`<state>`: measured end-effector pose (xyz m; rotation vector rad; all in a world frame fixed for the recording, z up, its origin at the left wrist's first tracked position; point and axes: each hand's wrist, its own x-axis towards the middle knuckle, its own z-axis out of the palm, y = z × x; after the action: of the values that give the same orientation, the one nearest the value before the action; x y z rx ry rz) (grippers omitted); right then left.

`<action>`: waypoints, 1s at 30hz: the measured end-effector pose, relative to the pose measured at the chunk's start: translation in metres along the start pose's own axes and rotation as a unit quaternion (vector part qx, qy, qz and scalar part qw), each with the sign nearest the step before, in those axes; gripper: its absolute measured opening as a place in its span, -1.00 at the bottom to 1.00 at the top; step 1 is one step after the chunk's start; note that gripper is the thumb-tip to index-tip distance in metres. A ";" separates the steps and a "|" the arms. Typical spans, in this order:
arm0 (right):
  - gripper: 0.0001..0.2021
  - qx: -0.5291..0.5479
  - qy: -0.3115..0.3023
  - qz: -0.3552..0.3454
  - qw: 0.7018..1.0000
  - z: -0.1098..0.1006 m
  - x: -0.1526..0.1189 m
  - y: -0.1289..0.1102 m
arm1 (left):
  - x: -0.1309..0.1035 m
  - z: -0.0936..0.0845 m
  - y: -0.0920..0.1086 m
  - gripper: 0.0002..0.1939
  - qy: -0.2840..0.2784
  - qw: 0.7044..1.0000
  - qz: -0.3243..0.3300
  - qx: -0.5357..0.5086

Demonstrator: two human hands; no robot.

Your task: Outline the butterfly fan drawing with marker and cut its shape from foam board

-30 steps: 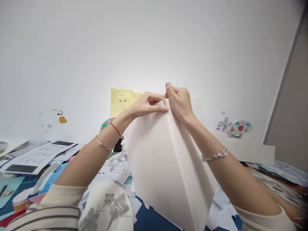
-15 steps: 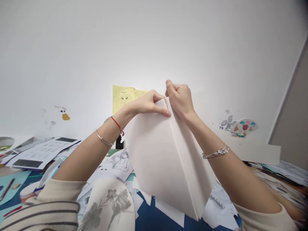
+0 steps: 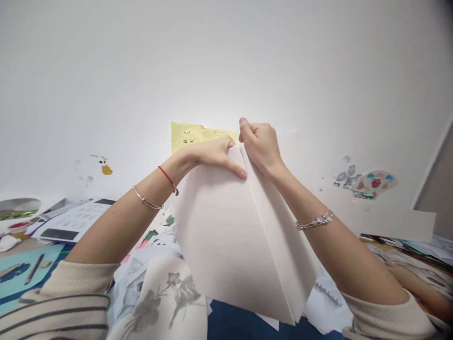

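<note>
A large white sheet of paper (image 3: 226,236) hangs upright in front of me, with a straight crease running down its right side. My left hand (image 3: 217,153) grips its top edge, thumb lying on the near face beside the crease and fingers hidden behind. Close by on the right, my right hand (image 3: 260,144) is closed in a fist around the top of the narrower part beyond the crease. Between the two hands the top edge shows a small gap; whether it is a tear or only a fold I cannot tell.
Behind the hands is a yellow sheet (image 3: 187,134) with a drawn face. A flower painting (image 3: 170,302) lies at the lower left, among loose papers. Further left are printed sheets (image 3: 76,222) and a pencil (image 3: 34,269). A painted fan shape (image 3: 377,183) is on the wall at right.
The background has shifted right in view as the camera turned left. My left thumb sits slightly lower on the paper. Both hands keep their hold.
</note>
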<state>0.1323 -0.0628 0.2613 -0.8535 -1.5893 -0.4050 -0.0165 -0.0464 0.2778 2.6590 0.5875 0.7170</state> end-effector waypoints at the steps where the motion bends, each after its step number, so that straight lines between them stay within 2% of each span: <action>1: -0.41 0.002 0.000 -0.001 1.000 0.001 0.000 -0.001 | -0.002 0.000 -0.002 -0.68 -0.008 1.000 0.004 -0.002; 3: -0.42 0.005 -0.003 -0.002 1.000 0.003 0.000 -0.003 | -0.005 0.002 -0.006 -0.71 -0.021 1.000 0.016 -0.005; 7: -0.43 0.009 -0.020 0.000 1.000 0.006 -0.004 -0.008 | -0.013 0.008 -0.011 -0.71 -0.003 0.999 0.044 -0.029; 13: -0.44 -0.019 -0.023 -0.015 0.999 0.005 -0.008 -0.006 | -0.022 0.005 -0.012 -0.67 -0.003 0.999 -0.025 0.026; 15: -0.46 -0.038 -0.006 -0.015 0.999 -0.001 -0.004 -0.001 | -0.026 0.003 -0.017 -0.67 0.032 0.998 -0.020 0.056; 18: -0.48 -0.048 0.001 -0.005 0.999 -0.011 0.002 0.011 | -0.036 0.006 -0.029 -0.56 0.159 0.979 0.014 0.127; 20: -0.49 -0.050 -0.004 0.000 0.999 -0.015 0.002 0.018 | -0.043 0.010 -0.037 -0.52 0.221 0.958 0.040 0.176; 25: -0.48 -0.065 -0.011 0.011 0.998 -0.007 -0.011 0.023 | -0.055 0.014 -0.051 -0.56 0.214 0.953 0.061 0.206; 28: -0.45 -0.052 -0.008 0.016 0.998 -0.006 -0.022 0.014 | -0.062 0.013 -0.054 -0.56 0.223 0.947 0.079 0.215; 30: -0.41 -0.052 -0.004 0.009 0.999 -0.012 -0.030 0.001 | -0.069 0.012 -0.052 -0.55 0.234 0.939 0.102 0.230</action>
<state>0.1413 -0.0796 0.2355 -0.9498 -1.5780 -0.4750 -0.0801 -0.0362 0.2190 3.0141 0.6702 1.4590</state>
